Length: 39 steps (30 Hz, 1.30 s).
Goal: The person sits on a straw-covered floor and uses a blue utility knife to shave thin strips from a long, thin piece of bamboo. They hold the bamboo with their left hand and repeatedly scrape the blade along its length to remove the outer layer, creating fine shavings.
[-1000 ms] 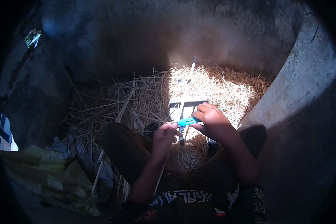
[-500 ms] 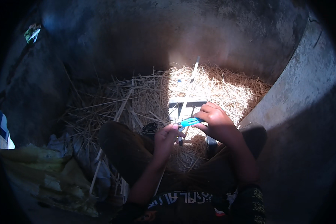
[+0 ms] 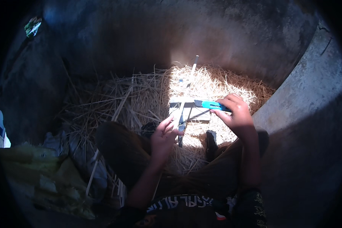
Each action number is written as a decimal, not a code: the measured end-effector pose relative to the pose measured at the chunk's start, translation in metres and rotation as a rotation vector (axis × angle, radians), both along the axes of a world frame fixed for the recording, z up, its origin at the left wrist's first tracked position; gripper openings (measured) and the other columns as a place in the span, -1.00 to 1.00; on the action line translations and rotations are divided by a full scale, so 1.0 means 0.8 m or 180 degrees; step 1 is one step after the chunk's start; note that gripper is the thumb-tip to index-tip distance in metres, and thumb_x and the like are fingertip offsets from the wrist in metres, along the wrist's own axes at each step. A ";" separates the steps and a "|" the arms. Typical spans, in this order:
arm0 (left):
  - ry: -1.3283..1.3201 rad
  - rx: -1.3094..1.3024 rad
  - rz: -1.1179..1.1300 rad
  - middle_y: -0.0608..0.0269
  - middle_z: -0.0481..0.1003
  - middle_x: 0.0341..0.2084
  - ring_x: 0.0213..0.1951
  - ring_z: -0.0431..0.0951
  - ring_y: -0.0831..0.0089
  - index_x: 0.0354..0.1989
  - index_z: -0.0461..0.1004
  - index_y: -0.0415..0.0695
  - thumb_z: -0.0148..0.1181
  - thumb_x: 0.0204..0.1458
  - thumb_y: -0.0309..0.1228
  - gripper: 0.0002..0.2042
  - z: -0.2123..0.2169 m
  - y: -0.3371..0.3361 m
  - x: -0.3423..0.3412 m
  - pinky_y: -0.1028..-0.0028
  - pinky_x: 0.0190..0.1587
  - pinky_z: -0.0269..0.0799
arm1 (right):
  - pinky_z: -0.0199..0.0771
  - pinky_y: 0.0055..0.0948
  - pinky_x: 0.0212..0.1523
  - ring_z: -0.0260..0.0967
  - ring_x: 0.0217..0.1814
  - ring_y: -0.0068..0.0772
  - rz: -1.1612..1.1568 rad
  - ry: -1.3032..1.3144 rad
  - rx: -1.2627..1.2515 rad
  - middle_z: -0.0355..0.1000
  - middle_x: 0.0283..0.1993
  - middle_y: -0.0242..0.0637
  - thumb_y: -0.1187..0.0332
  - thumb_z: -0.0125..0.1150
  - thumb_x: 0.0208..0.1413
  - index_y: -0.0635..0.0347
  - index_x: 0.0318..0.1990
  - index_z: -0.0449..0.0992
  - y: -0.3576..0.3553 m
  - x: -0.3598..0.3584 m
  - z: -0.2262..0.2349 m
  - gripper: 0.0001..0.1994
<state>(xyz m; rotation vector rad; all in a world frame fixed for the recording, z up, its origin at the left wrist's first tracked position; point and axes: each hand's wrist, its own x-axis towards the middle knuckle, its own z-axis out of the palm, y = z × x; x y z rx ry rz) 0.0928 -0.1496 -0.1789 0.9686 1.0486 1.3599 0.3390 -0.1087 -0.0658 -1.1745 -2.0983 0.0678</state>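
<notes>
A blue box cutter [image 3: 210, 105] is gripped in my right hand [image 3: 237, 116], its blade pointing left, a little apart from a thin pale strip that looks like bamboo or wood [image 3: 193, 72]. My left hand [image 3: 163, 141] holds the strip's near end between closed fingers. The strip slants up and away, over a flat grey-white block or board [image 3: 197, 112] lying between my legs. Heaped around the board are pale curled shavings [image 3: 224, 81], brightly lit on the right side.
Longer loose strips [image 3: 125, 100] lie on the shaded shavings at left. A dark curved wall [image 3: 121, 38] closes off the far side, and a grey slanted wall [image 3: 300, 91] stands at right. A crumpled yellowish sheet [image 3: 38, 171] lies at lower left.
My right hand has moved up and right with the box cutter, away from my left fingers. The left hand has shifted slightly left and the strip's far end has moved a little left.
</notes>
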 end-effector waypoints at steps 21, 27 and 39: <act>-0.0081 0.0125 -0.0210 0.27 0.60 -0.33 -0.27 0.59 0.60 -0.01 0.50 -0.22 0.24 0.22 -0.30 -0.72 0.012 -0.005 0.001 0.63 -0.33 0.38 | 0.40 -0.24 -0.07 0.40 -0.22 -0.22 0.0750 -0.0512 -0.0145 0.43 -0.36 -0.31 0.23 0.42 -0.01 0.13 -0.23 0.62 -0.011 -0.046 -0.038 -0.76; -0.0187 0.0163 -0.0171 0.28 0.58 -0.39 -0.38 0.46 0.70 -0.03 0.49 -0.21 0.09 0.31 -0.33 -0.78 0.014 -0.006 0.006 0.62 -0.29 0.33 | 0.38 -0.23 -0.11 0.37 -0.20 -0.20 0.0735 -0.0525 -0.0102 0.37 -0.37 -0.29 0.24 0.40 -0.01 0.15 -0.28 0.58 -0.014 -0.052 -0.040 -0.78; -0.0309 0.0324 0.0051 0.22 0.57 -0.37 -0.38 0.54 0.64 -0.04 0.44 -0.22 -0.06 0.37 -0.27 -0.73 -0.011 0.000 0.009 0.62 -0.37 0.37 | 0.37 -0.24 -0.10 0.38 -0.17 -0.20 0.0597 -0.0553 -0.0007 0.41 -0.32 -0.27 0.24 0.41 -0.02 0.17 -0.25 0.59 -0.012 -0.051 -0.040 -0.75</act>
